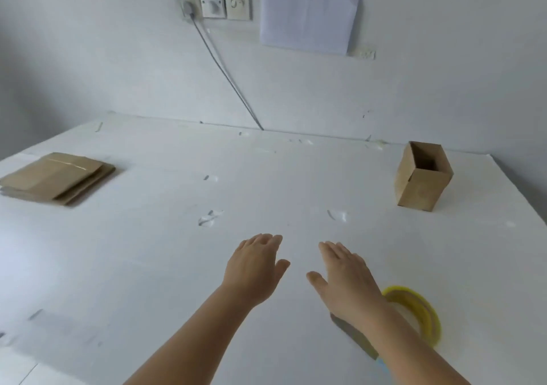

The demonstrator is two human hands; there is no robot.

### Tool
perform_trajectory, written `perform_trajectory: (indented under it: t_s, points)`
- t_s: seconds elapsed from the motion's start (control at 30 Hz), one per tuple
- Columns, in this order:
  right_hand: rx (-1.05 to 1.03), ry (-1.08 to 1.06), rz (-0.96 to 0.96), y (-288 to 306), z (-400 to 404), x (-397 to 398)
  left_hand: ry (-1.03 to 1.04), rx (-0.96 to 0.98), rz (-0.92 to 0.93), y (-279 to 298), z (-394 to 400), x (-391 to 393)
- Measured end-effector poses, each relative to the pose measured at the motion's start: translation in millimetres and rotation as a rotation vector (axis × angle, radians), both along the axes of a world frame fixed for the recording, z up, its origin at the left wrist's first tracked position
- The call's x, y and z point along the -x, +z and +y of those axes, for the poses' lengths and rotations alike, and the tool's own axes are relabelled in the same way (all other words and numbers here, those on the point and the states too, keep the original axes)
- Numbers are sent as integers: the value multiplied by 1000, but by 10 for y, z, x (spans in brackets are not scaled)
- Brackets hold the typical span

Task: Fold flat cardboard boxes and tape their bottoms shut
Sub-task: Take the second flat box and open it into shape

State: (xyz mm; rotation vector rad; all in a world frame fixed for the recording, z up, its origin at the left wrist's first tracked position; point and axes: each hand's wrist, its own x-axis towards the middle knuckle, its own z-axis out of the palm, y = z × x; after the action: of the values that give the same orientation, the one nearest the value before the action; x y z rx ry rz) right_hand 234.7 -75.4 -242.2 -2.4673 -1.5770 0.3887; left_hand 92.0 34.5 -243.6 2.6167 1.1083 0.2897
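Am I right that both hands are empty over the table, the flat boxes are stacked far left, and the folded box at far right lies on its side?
Not quite: the head view shows the folded box standing upright, opening on top. The left hand and right hand are empty, and the flat boxes are stacked far left.

No text, brand, number or sign can be read anywhere. The white sheet of paper [309,17] stuck to the wall shows no legible writing; it looks blank or too washed out to tell. The wall plates [213,2] beside it carry small marks too blurred to make out. The folded cardboard box [424,176] and the stack of flat cardboard boxes [56,177] on the bench [148,266] show plain brown faces without print.
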Motion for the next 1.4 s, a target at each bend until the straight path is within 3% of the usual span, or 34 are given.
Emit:
perform_trajectory:
  t_s: [0.3, 0.53, 0.8, 1.4]
  points:
    - [-17, 216, 30, 86, 390, 1947, 221, 6, 10, 41, 90, 2242]
    - [-10, 366, 39, 91, 839, 2950, 355, -8, 14, 108, 244, 3354]
    - [-19, 469, 35, 48, 1639, 3500, 478, -22, 3, 104, 817, 4002]
    - [-49, 439, 43, -2, 4159, 3965, 552, -31, 14, 195, 3335, 4589]
